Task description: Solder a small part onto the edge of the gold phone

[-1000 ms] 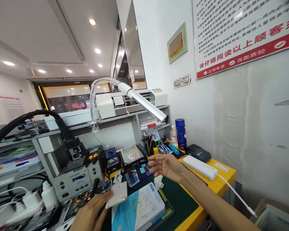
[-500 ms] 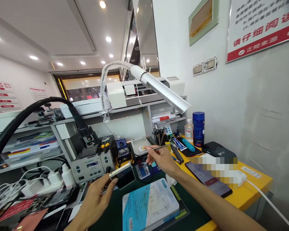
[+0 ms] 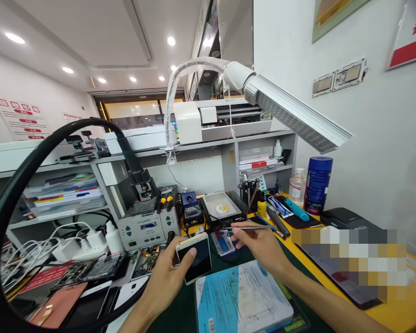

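My left hand [image 3: 171, 277] grips a smartphone [image 3: 198, 261] with a pale gold edge and dark screen, its thumb on the front. The phone is tilted, its screen turned partly towards me. In my right hand [image 3: 260, 245], pinched between thumb and fingers, are slim metal tweezers [image 3: 253, 227], lying nearly level. Their tip points left, to the right of the phone's upper end and apart from it. Below both hands lies a blue and white box [image 3: 244, 296] on a dark green mat [image 3: 173, 307]. Behind the tweezers sits a small clear case [image 3: 223, 243].
A black hose [image 3: 7, 185] loops along the left, past phone parts and a soldering station [image 3: 147, 229]. A white lamp [image 3: 298, 111] hangs overhead. Behind are a heating plate [image 3: 223, 210] and tool holder [image 3: 249, 192]. A blue can [image 3: 318, 185] stands right, near a large phone [image 3: 336, 273].
The view has shifted, so the surroundings appear larger. The phone has turned, showing more of its screen. My right hand with the tweezers is lower, near the phone's level.
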The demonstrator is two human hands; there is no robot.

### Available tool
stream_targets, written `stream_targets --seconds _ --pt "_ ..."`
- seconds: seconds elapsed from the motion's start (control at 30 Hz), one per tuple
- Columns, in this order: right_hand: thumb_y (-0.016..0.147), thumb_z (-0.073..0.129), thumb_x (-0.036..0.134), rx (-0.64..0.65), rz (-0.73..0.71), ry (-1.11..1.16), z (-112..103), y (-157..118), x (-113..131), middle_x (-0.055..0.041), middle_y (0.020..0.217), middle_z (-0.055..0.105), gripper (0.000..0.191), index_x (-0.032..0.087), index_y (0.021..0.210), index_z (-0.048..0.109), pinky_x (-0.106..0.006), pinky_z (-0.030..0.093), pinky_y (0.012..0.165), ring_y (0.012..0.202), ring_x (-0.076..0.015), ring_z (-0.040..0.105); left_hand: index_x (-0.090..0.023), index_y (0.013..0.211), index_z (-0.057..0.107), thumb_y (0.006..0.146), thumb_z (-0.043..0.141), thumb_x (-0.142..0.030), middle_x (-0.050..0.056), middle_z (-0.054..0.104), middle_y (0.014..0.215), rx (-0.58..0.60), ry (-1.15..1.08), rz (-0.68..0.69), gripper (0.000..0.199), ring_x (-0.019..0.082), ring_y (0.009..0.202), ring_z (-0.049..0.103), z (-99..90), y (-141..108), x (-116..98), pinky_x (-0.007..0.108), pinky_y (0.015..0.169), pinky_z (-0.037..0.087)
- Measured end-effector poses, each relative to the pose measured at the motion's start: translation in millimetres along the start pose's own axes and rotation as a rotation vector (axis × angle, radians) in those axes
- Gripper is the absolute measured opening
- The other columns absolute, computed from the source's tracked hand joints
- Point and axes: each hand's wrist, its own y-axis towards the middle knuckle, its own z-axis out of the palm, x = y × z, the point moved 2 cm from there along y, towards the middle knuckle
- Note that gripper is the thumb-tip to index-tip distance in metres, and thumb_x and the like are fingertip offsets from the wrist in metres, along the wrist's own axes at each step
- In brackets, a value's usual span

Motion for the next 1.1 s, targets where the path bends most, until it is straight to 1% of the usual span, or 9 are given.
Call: stream_targets --seconds 0.1,0.17,0.3,0.43,0.5,0.6,0.77,0.9,1.1 --pt "0.082 0.077 0.049 -0.035 -0.022 -0.009 1 -1 -2 -0.0068 0.071 0.076 0.038 0.014 0.094 0.073 -0.033 0.057 0.063 0.061 -0.0193 0.068 -0.025 0.125 0.065 0.098 0.051 -0.053 0.006 0.071 0.122 0.033 -0.138 0.032 0.041 0.026 0.113 0.064 8.6 2 -2 0.035 0.101 0.049" --pt "0.082 0.077 0.05 -0.045 -0.027 -0.004 4 -3 0 -0.0062 0.068 0.076 0.038 0.014 0.094 0.072 -0.034 0.058 0.062 0.061 -0.0202 0.069 -0.025 0.127 0.067 0.099 0.051 -0.052 0.006 0.07 0.13 0.051 -0.206 0.042 0.042 0.025 0.12 0.062 13.5 0 -2 0.035 0.108 0.045" --pt "0.085 0.076 0.046 -0.071 -0.064 0.026 21 -12 25 -0.0075 0.078 0.079 0.032 0.016 0.097 0.072 -0.035 0.063 0.072 0.072 -0.0234 0.076 -0.026 0.127 0.07 0.098 0.054 -0.05 0.005 0.072 0.13 0.096 -0.284 0.052 0.041 0.026 0.121 0.062 19.8 -10 1 0.035 0.108 0.046" --pt "0.095 0.066 0.032 -0.042 -0.338 -0.045 41 -26 54 -0.0062 0.089 0.08 0.012 0.021 0.097 0.072 -0.032 0.061 0.078 0.087 -0.0226 0.077 -0.026 0.124 0.072 0.098 0.057 -0.046 0.005 0.074 0.127 0.073 -0.287 0.074 0.036 0.025 0.113 0.066 22.4 -15 8 0.032 0.101 0.049" --pt "0.096 0.063 0.022 -0.017 -0.492 -0.157 46 -33 56 -0.0054 0.098 0.078 0.012 0.024 0.101 0.074 -0.031 0.06 0.082 0.094 -0.0211 0.075 -0.026 0.12 0.073 0.097 0.058 -0.045 0.005 0.075 0.125 0.049 -0.286 0.092 0.034 0.023 0.11 0.068 23.0 -15 13 0.03 0.099 0.05" --pt "0.095 0.062 0.015 0.008 -0.562 -0.213 48 -40 47 -0.0044 0.105 0.076 0.02 0.026 0.107 0.073 -0.03 0.058 0.089 0.101 -0.0202 0.073 -0.026 0.119 0.074 0.097 0.059 -0.044 0.004 0.075 0.123 0.047 -0.314 0.08 0.032 0.022 0.11 0.068 22.4 -16 20 0.029 0.099 0.05" --pt "0.092 0.069 0.017 0.01 -0.437 -0.125 53 -41 38 -0.0024 0.1 0.079 0.018 0.028 0.105 0.077 -0.027 0.06 0.085 0.096 -0.019 0.075 -0.027 0.116 0.074 0.094 0.064 -0.044 0.002 0.076 0.119 0.015 -0.361 0.013 0.03 0.021 0.108 0.067 15.8 -13 23 0.027 0.098 0.05" --pt "0.086 0.079 0.027 -0.002 -0.19 0.105 58 -28 40 -0.0037 0.089 0.082 0.006 0.025 0.091 0.08 -0.028 0.061 0.078 0.085 -0.0202 0.077 -0.026 0.117 0.073 0.095 0.063 -0.045 0.001 0.076 0.118 0.01 -0.393 0.01 0.031 0.02 0.109 0.066 8.4 -8 20 0.025 0.096 0.05" --pt "0.082 0.084 0.031 0.084 0.132 0.475 62 -10 24 -0.0035 0.087 0.079 0.014 0.021 0.091 0.083 -0.031 0.06 0.084 0.088 -0.0178 0.072 -0.025 0.123 0.069 0.095 0.064 -0.045 0.0 0.075 0.118 0.032 -0.422 -0.053 0.035 0.019 0.103 0.066 -1.8 -2 21 0.025 0.093 0.049"
